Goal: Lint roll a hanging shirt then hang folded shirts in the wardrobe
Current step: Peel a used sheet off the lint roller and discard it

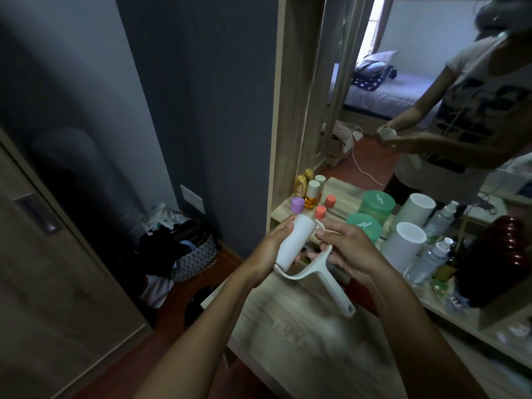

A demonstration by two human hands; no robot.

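Roller [290, 243] mid-frame: light, rigid plastic, tacky. Your left hand [269, 251] wraps the drum, right hand [345, 250] pinches the frame; shift to the handle.

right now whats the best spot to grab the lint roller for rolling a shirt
Probably the flat handle, taken from its free lower end near the hanging hole. It juts down and right, clear of both hands. The left hand wraps the roll, which must spin free; the right hand pinches near the neck.
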